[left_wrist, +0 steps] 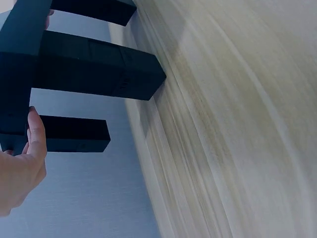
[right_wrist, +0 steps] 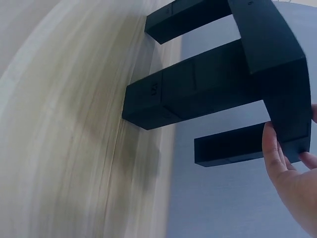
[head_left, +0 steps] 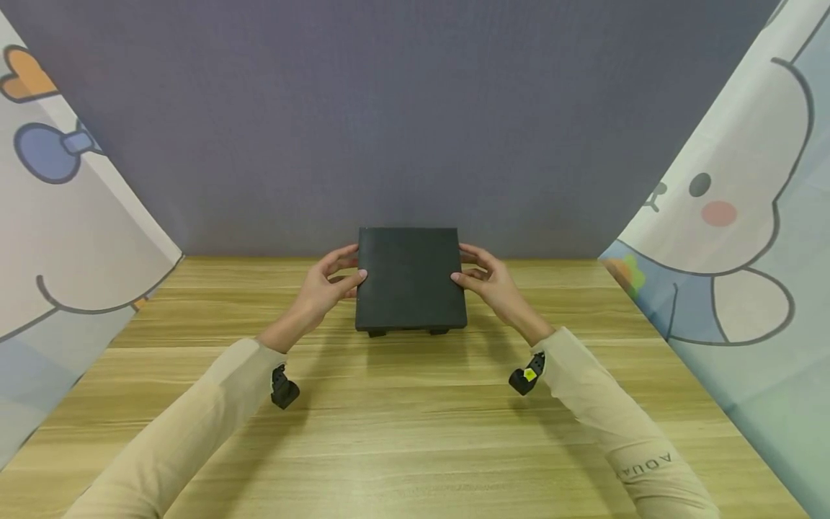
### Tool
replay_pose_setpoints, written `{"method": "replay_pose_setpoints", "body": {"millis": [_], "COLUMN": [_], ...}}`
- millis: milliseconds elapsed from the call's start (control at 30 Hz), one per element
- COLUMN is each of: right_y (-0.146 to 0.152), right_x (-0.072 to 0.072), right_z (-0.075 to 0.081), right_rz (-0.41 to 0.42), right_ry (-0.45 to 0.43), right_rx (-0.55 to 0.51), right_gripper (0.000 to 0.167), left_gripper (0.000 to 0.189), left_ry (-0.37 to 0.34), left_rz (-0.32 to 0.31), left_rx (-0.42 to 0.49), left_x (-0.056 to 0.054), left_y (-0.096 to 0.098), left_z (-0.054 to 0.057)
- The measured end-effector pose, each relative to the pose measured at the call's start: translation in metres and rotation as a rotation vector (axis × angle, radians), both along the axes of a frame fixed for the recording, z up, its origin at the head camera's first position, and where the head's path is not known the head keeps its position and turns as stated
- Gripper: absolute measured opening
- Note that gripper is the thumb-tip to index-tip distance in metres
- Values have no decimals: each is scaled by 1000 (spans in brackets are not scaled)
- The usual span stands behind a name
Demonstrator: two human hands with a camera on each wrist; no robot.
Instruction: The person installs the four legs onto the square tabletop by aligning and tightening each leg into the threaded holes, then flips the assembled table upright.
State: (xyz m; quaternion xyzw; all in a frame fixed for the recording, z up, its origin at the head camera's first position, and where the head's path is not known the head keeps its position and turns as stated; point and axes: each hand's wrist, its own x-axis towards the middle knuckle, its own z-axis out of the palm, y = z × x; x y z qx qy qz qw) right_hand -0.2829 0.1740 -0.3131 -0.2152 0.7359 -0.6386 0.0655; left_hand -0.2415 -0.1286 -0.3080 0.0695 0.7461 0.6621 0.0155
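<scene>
A small black stool [head_left: 411,277] with a flat square top and blocky legs is at the back of the wooden table, held between both hands. My left hand [head_left: 322,287] grips its left edge, thumb on the top and fingers behind the side. On the opposite edge, my right hand [head_left: 489,282] holds it the same way. In the left wrist view a front leg [left_wrist: 104,64] comes down close to the tabletop. The rear leg [left_wrist: 77,134] ends against the wall behind, apart from the wood. Whether the front feet touch the table cannot be told.
The wooden tabletop [head_left: 415,432] spreads in front and to both sides. A grey-blue wall [head_left: 402,115] stands right behind the stool. Cartoon-printed cloth panels [head_left: 733,238] flank the table left and right.
</scene>
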Motion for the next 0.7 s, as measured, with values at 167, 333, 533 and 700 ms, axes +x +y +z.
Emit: {"method": "replay_pose_setpoints", "body": {"millis": [167,333,533,700], "right_y": [0,-1,0,1], "right_x": [0,-1,0,1], "right_z": [-1,-2,-3,-5], "right_rz": [-2,-10,-22,-23], "right_ry": [4,-16,-36,-57], "right_rx": [-9,-23,-23,-28], "right_gripper": [58,56,55,54], "left_gripper": [57,57,57,57], "left_ry": [-14,-33,-63,-75], "left_rz": [-4,-7,-1,-5], "left_rx": [12,22,36,33], "left_x": [0,0,2,3], "left_y": [0,0,0,0], "left_z": [-1,-2,-2,-4]}}
